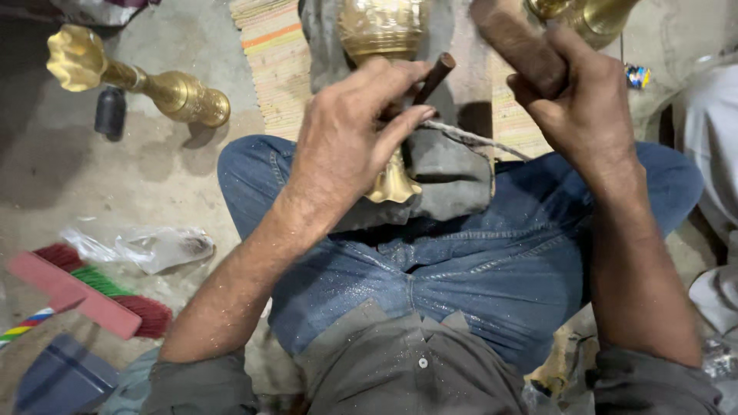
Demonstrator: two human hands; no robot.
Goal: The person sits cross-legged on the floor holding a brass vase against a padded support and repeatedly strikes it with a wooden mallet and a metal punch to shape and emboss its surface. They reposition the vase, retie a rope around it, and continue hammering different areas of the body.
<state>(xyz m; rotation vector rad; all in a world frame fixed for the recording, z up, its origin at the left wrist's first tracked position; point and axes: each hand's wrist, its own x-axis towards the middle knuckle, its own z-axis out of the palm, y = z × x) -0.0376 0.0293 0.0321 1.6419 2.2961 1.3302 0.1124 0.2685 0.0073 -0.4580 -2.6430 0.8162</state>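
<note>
Because the camera looks straight down, the nearest things are at the bottom of the frame: a grey shirt [400, 369] with a small button, and above it blue jeans [461, 261] on crossed legs, dusted with fine glittering specks. At lower left on the concrete floor [54, 177] lie a red brush [92, 296] with red and green bristles and a crumpled clear plastic bag [146, 246].

At the frame's centre, the left hand [350, 138] is closed around a thin brown rod [432, 77], thumb and fingers pinched on it, with the rod's blunt end sticking up past the knuckles. Under this hand a brass vase [382, 31] lies on a grey cloth [446, 173] across the lap; its flared foot shows below the wrist, its rounded body above the fingers. A frayed cord [477, 140] runs from the left hand toward the right.

At upper right, the right hand [576, 100] is wrapped tight around a thick brown wooden handle [515, 42].

Farther off, a striped mat [273, 54] lies under the cloth. A second brass vase [134, 77] lies on its side at upper left, beside a small dark bottle [110, 113]. Another brass piece [592, 15] shows at the top right edge.
</note>
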